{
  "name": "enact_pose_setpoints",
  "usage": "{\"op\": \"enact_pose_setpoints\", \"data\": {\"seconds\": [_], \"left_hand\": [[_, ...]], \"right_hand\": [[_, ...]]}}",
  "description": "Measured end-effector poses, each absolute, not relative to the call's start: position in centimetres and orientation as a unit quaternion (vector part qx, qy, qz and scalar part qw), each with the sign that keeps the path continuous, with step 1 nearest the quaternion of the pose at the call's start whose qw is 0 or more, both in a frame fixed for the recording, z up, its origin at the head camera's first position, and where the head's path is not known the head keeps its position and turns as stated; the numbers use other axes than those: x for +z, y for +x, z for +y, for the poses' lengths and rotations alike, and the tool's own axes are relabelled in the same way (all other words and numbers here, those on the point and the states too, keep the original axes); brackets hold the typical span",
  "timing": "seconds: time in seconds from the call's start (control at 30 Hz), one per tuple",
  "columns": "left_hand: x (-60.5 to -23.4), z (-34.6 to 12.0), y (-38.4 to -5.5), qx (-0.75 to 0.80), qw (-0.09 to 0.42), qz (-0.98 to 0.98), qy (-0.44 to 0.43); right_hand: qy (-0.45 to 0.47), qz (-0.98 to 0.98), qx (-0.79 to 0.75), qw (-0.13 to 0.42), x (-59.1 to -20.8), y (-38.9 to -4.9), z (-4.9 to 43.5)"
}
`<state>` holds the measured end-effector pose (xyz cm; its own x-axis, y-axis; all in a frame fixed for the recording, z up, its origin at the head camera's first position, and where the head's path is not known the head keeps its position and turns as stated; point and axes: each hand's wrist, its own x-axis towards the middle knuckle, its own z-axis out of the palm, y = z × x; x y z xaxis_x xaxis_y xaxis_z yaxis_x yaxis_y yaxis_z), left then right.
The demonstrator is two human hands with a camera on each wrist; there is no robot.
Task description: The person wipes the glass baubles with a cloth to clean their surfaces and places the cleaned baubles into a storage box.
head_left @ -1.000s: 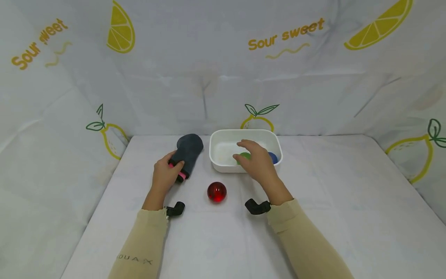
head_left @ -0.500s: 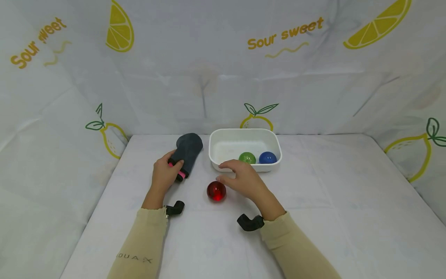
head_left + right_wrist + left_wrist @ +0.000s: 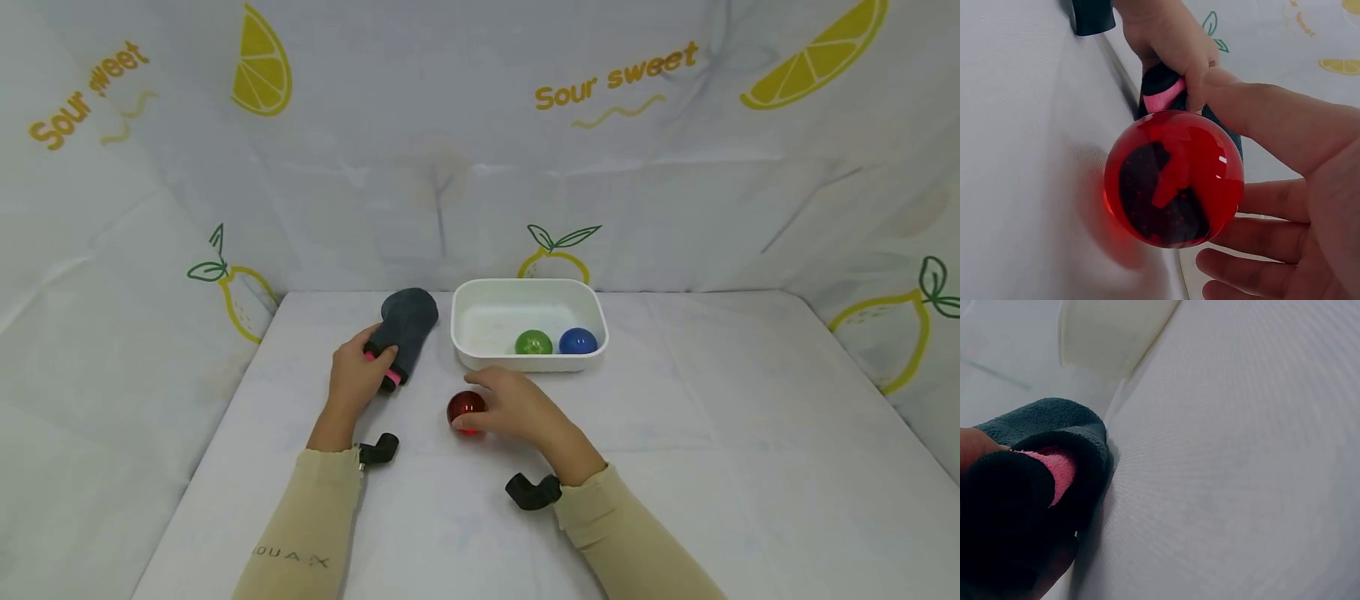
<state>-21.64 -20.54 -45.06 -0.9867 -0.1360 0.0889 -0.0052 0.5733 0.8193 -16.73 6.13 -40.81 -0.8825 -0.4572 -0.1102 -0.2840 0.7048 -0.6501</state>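
Observation:
In the head view my left hand [image 3: 354, 377] grips a rolled dark grey plush cloth [image 3: 407, 325], and a pink part [image 3: 1057, 470] shows inside the roll in the left wrist view. My right hand [image 3: 517, 410] reaches round the red glass-like ball [image 3: 464, 403] on the table. Its thumb crosses the ball's near side and the other fingers lie beyond it, fairly straight. The right wrist view shows the see-through red ball [image 3: 1174, 181] close up; whether the fingers press on it I cannot tell.
Behind the ball stands a white tub [image 3: 487, 363]. A green ball [image 3: 533, 342] and a blue ball [image 3: 578, 341] lie in it. A white cloth [image 3: 750, 467] covers the table, and a lemon-print sheet [image 3: 337, 192] hangs behind.
My right hand has come away from the tub, moving left and nearer, and is now at the red ball. The left hand, the cloth roll and the red ball stay in place.

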Motion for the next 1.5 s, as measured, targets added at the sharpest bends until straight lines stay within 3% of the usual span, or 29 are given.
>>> {"op": "enact_pose_setpoints", "data": {"seconds": [0.17,0.6,0.97,1.5], "left_hand": [[-45.03,-20.53,-21.62,-0.458,0.073,-0.885,0.041],[-44.89,-20.53,-21.65,-0.461,0.062,-0.884,0.043],[-45.09,-20.57,-21.68,-0.455,0.07,-0.886,0.044],[-44.86,-20.49,-21.53,-0.458,0.072,-0.885,0.042]], "right_hand": [[-0.208,0.914,-0.311,0.157,-41.34,-16.73,5.88],[-0.234,0.92,-0.281,0.138,-41.67,-16.7,5.79],[-0.214,0.921,-0.28,0.166,-41.32,-16.47,5.98],[-0.212,0.929,-0.266,0.145,-41.45,-16.37,6.21]]}}
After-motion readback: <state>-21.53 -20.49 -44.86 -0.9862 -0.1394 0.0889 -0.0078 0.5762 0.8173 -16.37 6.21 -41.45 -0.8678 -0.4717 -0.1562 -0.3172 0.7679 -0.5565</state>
